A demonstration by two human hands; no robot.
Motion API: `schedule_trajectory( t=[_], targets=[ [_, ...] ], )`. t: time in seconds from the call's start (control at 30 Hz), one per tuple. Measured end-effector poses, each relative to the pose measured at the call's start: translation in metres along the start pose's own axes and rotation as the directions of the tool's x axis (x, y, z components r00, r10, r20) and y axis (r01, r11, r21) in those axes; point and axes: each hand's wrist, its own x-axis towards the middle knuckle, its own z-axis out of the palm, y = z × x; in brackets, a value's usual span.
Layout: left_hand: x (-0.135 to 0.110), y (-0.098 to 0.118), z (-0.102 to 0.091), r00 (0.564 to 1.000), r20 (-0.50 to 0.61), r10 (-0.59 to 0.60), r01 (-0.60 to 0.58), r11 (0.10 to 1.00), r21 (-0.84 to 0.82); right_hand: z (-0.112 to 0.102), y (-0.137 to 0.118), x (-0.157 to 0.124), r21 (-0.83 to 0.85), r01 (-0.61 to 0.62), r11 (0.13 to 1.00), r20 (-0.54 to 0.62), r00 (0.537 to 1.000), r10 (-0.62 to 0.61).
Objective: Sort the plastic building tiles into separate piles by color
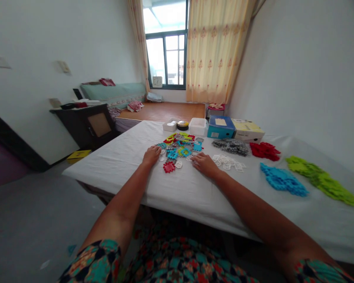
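Note:
A mixed heap of flat plastic gear-shaped building pieces lies on the table between my hands. It holds blue pieces point(172, 153), a red piece point(169, 167) at the near side, yellow-green, grey and white ones. My left hand point(151, 156) rests at the heap's left edge, fingers stretched out beside a blue and a white piece. On the right side, my right hand point(205, 164) lies palm down with its fingers apart, its tips at small white pieces. Whether either hand touches a piece is too small to tell.
Sorted piles lie to the right: white pieces point(228, 162), grey gears point(230, 146), red ones point(264, 151), blue ones point(283, 180) and yellow-green ones point(323, 179). Behind the heap stand a white container point(198, 126), a round tin point(183, 125), a blue box point(221, 127) and a yellow-white box point(247, 130).

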Motion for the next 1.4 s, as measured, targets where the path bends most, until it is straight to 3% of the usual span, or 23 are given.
schedule_trajectory(
  t=[0.17,0.37,0.47,0.57,0.63,0.7,0.77,0.83,0.93,1.03,1.27,1.4],
  targets=[
    [0.001,-0.002,-0.001,0.999,0.042,-0.017,0.017,1.0,0.005,-0.005,0.009,-0.007,0.048,-0.056,0.997,-0.043,0.997,0.058],
    [0.001,-0.003,-0.001,0.997,0.069,-0.043,0.042,0.999,0.015,-0.012,0.001,-0.002,-0.141,-0.063,0.988,0.066,0.995,0.073],
    [0.001,-0.002,-0.002,0.996,0.076,-0.041,0.04,0.999,0.014,-0.025,0.012,-0.006,-0.204,-0.2,0.958,-0.047,0.98,0.195],
    [0.001,-0.002,-0.002,0.996,0.075,-0.044,0.043,0.999,0.014,-0.038,0.033,-0.015,-0.193,-0.401,0.896,-0.21,0.908,0.361],
    [0.001,-0.002,-0.002,0.996,0.074,-0.049,0.048,0.999,0.014,-0.042,0.044,-0.019,-0.176,-0.452,0.875,-0.27,0.876,0.398],
    [0.002,-0.002,-0.002,0.996,0.075,-0.054,0.053,0.998,0.014,-0.04,0.044,-0.019,-0.167,-0.421,0.891,-0.291,0.885,0.364],
    [0.002,-0.002,-0.002,0.995,0.076,-0.057,0.056,0.998,0.015,-0.032,0.034,-0.015,-0.155,-0.315,0.936,-0.247,0.93,0.272],
    [0.002,-0.002,-0.002,0.995,0.076,-0.057,0.056,0.998,0.017,-0.021,0.017,-0.009,-0.134,-0.163,0.977,-0.132,0.98,0.146],
    [0.001,-0.001,-0.003,0.996,0.076,-0.055,0.054,0.998,0.02,-0.008,-0.005,-0.001,-0.099,-0.033,0.995,0.031,0.999,0.036],
    [0.001,0.0,-0.004,0.996,0.075,-0.053,0.052,0.998,0.023,-0.005,-0.009,0.0,-0.091,-0.021,0.996,0.077,0.997,0.028],
    [0.001,-0.001,-0.003,0.996,0.076,-0.048,0.046,0.999,0.029,-0.009,0.006,-0.005,-0.008,-0.088,0.996,0.032,0.996,0.088],
    [0.002,-0.001,-0.003,0.996,0.082,-0.048,0.045,0.998,0.041,-0.01,0.004,-0.002,-0.04,-0.112,0.993,0.091,0.989,0.115]
  ],
)
